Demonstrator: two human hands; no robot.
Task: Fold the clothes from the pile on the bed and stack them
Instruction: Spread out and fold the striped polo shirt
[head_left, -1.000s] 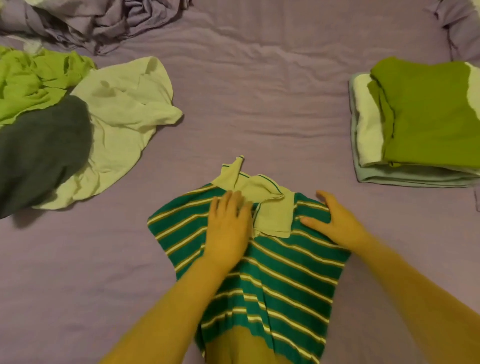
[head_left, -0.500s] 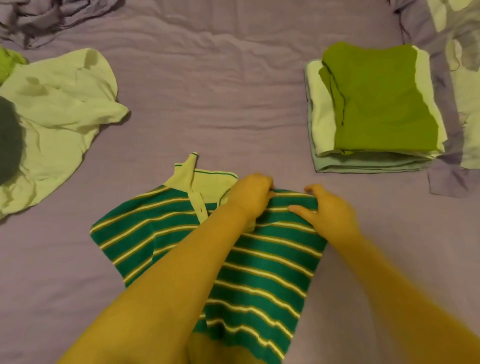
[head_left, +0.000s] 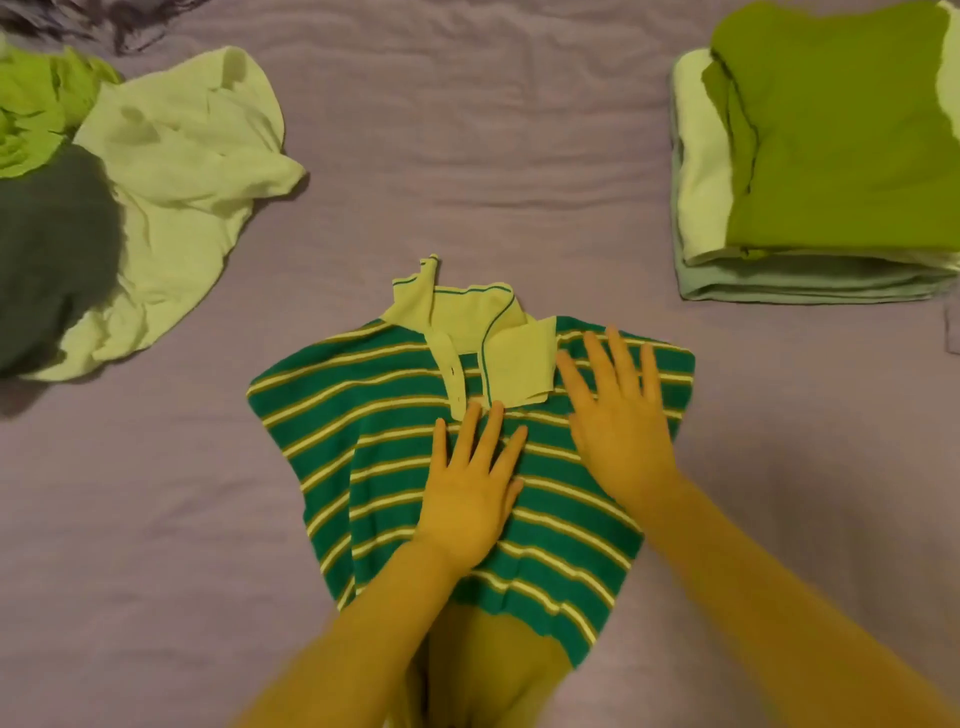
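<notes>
- My left hand (head_left: 470, 499), fingers straight and spread, presses the striped shirt (head_left: 395, 415).
- My right hand (head_left: 618, 421), likewise flat, rests beside the collar (head_left: 467, 322).
- Folded stack (head_left: 810, 171), far right on the bed (head_left: 467, 156).

The polo shirt (head_left: 395, 431) is lying centrally on the bed (head_left: 467, 171), unfolded pile (head_left: 130, 208) lying left, folded stack (head_left: 821, 171) sitting right

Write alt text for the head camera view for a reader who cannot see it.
Two bare hands, left hand and right hand, press flat on a green striped polo shirt spread on a purple bed sheet. Unfolded clothes lie at the left; a folded stack sits at the right.
</notes>
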